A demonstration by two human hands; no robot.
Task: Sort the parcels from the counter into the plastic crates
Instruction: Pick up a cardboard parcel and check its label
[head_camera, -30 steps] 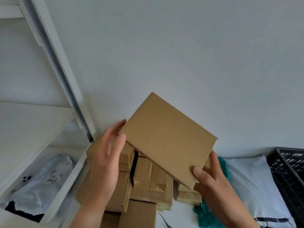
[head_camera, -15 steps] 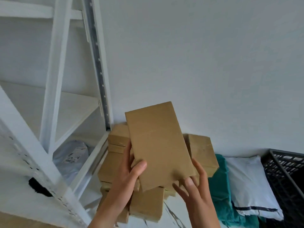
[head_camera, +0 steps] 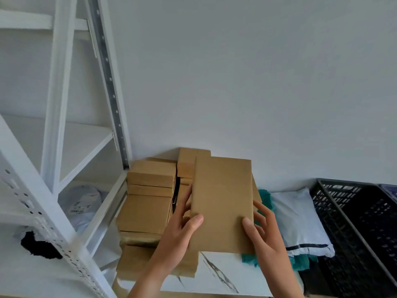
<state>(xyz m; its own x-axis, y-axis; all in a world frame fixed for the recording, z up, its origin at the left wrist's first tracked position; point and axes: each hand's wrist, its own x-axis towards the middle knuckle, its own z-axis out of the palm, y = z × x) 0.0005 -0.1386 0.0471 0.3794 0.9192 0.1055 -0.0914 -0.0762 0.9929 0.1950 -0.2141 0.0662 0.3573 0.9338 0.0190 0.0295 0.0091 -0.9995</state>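
Note:
I hold a flat brown cardboard parcel upright in front of me with both hands. My left hand grips its lower left edge, thumb on the front face. My right hand grips the lower right corner, thumb on the front and fingers behind. Behind and left of it a stack of brown cardboard parcels lies on the white marbled counter. A black plastic crate stands at the right.
A white poly mailer lies on a teal one between the boxes and the crate. A white metal shelving rack stands at the left, with grey poly bags on its lower shelf. The white wall is close behind.
The held parcel has turned from a tilted diagonal to upright and moved slightly right. Both hands shifted down to its lower corners. The view swung left, showing more of the rack.

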